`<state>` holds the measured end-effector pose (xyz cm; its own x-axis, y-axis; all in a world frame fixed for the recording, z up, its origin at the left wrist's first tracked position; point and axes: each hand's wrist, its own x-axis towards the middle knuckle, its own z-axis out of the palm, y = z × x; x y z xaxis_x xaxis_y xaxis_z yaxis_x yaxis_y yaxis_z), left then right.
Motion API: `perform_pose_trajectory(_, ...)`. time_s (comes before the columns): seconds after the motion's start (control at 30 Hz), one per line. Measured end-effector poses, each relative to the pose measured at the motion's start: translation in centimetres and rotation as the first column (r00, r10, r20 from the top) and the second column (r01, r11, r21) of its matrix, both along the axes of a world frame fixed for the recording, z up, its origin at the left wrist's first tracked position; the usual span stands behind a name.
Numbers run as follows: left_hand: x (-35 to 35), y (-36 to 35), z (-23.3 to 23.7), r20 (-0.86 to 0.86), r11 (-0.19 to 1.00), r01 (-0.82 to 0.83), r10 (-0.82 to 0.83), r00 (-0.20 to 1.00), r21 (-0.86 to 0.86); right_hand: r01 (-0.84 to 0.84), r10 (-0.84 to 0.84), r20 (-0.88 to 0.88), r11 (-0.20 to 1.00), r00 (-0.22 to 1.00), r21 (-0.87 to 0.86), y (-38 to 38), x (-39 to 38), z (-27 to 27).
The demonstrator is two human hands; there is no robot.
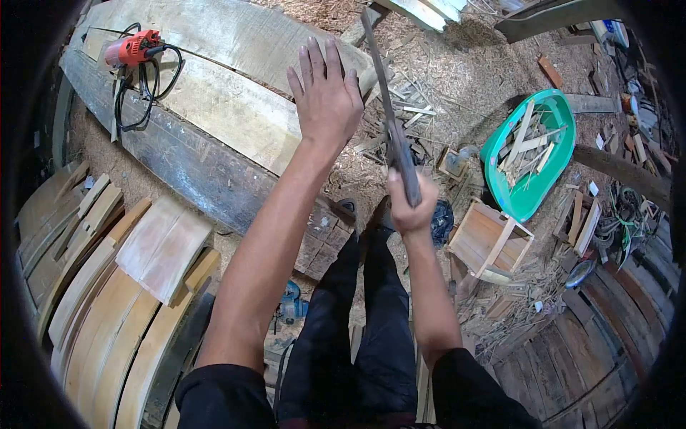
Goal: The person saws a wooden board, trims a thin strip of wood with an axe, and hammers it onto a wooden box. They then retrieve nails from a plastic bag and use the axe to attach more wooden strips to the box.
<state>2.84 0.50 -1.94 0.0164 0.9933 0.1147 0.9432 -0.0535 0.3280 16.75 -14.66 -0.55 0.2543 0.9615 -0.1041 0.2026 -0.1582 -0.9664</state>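
Observation:
My left hand [329, 107] lies over the end of a wide plank [236, 43], its fingers stretched out and apart. Wrapped around the dark handle of a long-bladed tool [386, 93] is my right hand [416, 204], slightly blurred. The narrow blade points away from me, beside the plank's end. Seen nearly edge-on, it does not show whether it is a saw or a machete. A paler board [214, 93] and a grey weathered beam [200, 164] run alongside the plank.
A red power tool [136, 50] with a black cord rests on the boards. To the right stand a green tub [532, 204] of wood scraps and a small wooden box [471, 236]. Curved wood pieces [107, 307] are stacked at left. Shavings cover the ground.

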Motion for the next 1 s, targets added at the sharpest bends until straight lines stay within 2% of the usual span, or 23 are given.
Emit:
perform_pose_trajectory(0.03,0.0,-0.1,-0.1,0.002,1.0,0.006,-0.006,1.0,0.009,0.017,-0.017,0.055,1.0,0.998,-0.006,-1.3,0.0,1.1)
perform_pose_trajectory(0.13,0.0,-0.1,-0.2,-0.004,0.999,0.0,0.0,1.0,0.033,0.043,-0.044,0.021,0.998,0.999,0.034,-2.5,0.3,1.2)
perform_pose_trajectory(0.27,0.0,-0.6,-0.5,-0.018,1.0,0.004,-0.004,1.0,0.014,-0.009,0.002,-0.06,0.993,0.998,-0.117,2.4,0.4,0.0)
perform_pose_trajectory(0.3,0.0,-0.1,-0.4,-0.019,1.0,0.005,-0.005,1.0,0.024,-0.024,0.023,-0.009,0.999,1.0,-0.048,1.9,0.2,0.1)
perform_pose_trajectory(0.4,0.0,0.0,-0.2,-0.001,1.0,-0.001,0.001,1.0,-0.014,-0.084,0.084,0.089,0.996,0.992,0.0,-2.9,1.5,1.4)
perform_pose_trajectory(0.43,-0.1,0.4,-0.2,-0.016,1.0,-0.005,0.005,1.0,-0.001,-0.033,0.029,0.069,0.998,0.997,0.053,-3.2,1.3,1.3)
perform_pose_trajectory(0.53,0.1,0.3,-0.4,-0.034,1.0,0.01,-0.01,0.999,0.0,-0.101,0.102,0.004,0.994,0.995,-0.05,0.0,1.9,1.4)
perform_pose_trajectory(0.57,0.1,0.1,-0.1,-0.027,1.0,0.008,-0.009,1.0,-0.013,-0.069,0.069,-0.012,0.997,0.998,-0.021,2.1,1.2,1.4)
perform_pose_trajectory(0.6,0.0,-0.1,-0.1,-0.019,1.0,0.008,-0.008,1.0,-0.025,-0.079,0.076,-0.043,0.993,0.996,-0.086,2.9,1.3,0.3)
perform_pose_trajectory(0.67,0.2,-0.1,-0.1,-0.016,1.0,0.002,-0.002,1.0,0.002,-0.094,0.094,0.073,0.995,0.993,0.009,1.7,1.2,0.4)
perform_pose_trajectory(0.77,0.8,-1.1,-0.5,-0.039,1.0,0.009,-0.008,0.999,0.007,0.026,-0.026,-0.007,0.999,1.0,-0.042,-0.6,1.5,0.9)
perform_pose_trajectory(0.9,0.7,-0.9,-0.3,-0.023,0.999,0.014,-0.013,1.0,0.041,-0.07,0.066,0.076,0.996,0.995,0.057,-0.4,1.5,-0.8)
perform_pose_trajectory(1.0,0.6,-1.0,-0.5,0.021,0.999,0.015,-0.016,1.0,0.037,-0.005,0.002,-0.079,1.0,0.997,-0.027,-0.5,2.0,-1.0)
